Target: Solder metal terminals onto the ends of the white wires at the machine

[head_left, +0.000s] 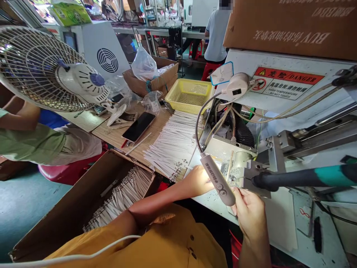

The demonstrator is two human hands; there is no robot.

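Under a gooseneck work lamp (pixel 217 180), my left hand (pixel 198 181) rests at the machine's white work table, brightly lit. Its fingertips are hidden behind the lamp head. My right hand (pixel 251 210) is closed in a pinch at the lower end of the lamp; whatever lies between its fingers is hidden. Just beyond both hands is the machine's metal head (pixel 240 163), with dark specks scattered around it. Left of the machine, many thin white strips (pixel 173 137) with small metal ends lie spread out side by side.
A cardboard box (pixel 64 208) of similar strips stands at my left. On the table are a phone (pixel 138 126), a yellow basket (pixel 189 95) and a fan (pixel 80 80). A black and green lever handle (pixel 304 176) juts in from the right. Another person (pixel 36 137) sits at left.
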